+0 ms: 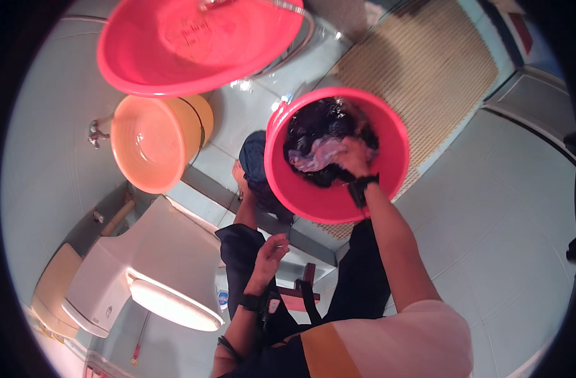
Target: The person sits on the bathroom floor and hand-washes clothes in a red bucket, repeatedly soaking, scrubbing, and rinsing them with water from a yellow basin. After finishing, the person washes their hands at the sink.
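Note:
In a pink plastic tub (336, 208), dark wet cloth (311, 123) lies in water, with a light purple patterned cloth (314, 155) on top. My right hand (355, 156) reaches into this tub and grasps the purple cloth; the fingers are partly blurred. A dark band or watch is on that wrist. My left hand (271, 253) is held above my left knee, its fingers loosely curled and apart, touching nothing. Dark blue cloth (255, 163) rests beside the tub, by my foot.
A larger pink basin (174, 87) with a metal shower hose stands at the upper left, above an orange bucket (148, 141). A wall tap (97, 134) is left of that bucket. A white toilet (165, 260) is at lower left. A beige ribbed mat (420, 61) covers floor at upper right.

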{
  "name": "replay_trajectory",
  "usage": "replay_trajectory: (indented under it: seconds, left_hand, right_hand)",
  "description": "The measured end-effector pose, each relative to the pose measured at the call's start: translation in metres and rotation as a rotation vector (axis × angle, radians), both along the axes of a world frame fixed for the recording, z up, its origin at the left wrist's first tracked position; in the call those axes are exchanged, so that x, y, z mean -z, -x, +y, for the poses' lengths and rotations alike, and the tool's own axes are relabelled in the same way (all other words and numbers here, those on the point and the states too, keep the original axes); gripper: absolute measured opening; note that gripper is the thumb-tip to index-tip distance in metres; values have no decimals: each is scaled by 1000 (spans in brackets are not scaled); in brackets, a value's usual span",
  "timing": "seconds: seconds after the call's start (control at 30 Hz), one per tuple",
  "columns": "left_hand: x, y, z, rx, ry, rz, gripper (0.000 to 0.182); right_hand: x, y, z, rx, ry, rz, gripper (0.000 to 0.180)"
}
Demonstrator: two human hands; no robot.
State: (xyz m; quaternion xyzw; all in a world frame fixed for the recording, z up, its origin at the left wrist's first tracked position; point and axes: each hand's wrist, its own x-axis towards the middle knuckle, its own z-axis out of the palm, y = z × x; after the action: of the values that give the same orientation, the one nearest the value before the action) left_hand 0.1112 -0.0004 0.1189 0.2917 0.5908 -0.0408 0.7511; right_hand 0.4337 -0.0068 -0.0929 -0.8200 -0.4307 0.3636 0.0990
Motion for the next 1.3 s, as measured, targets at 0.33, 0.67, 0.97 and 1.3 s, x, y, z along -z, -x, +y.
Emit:
replay_trajectory:
  seconds: [0.33, 0.67, 0.97, 1.3]
  left_hand:
    - [-107, -109, 53, 137, -397, -380, 85]
    - [-237, -150, 108, 220, -585, -705, 71]
    - [-246, -100, 142, 122, -558, -597, 38]
    - [-116, -80, 65, 27, -248, -437, 33]
  right_hand:
    - [-438, -1, 1, 517, -423, 813, 21]
    - [-707, -79, 90, 267, -1049, 790, 16]
    - [-748, -219, 244, 421, -1027, 238, 23]
    - [-345, -95, 86, 212, -249, 988, 24]
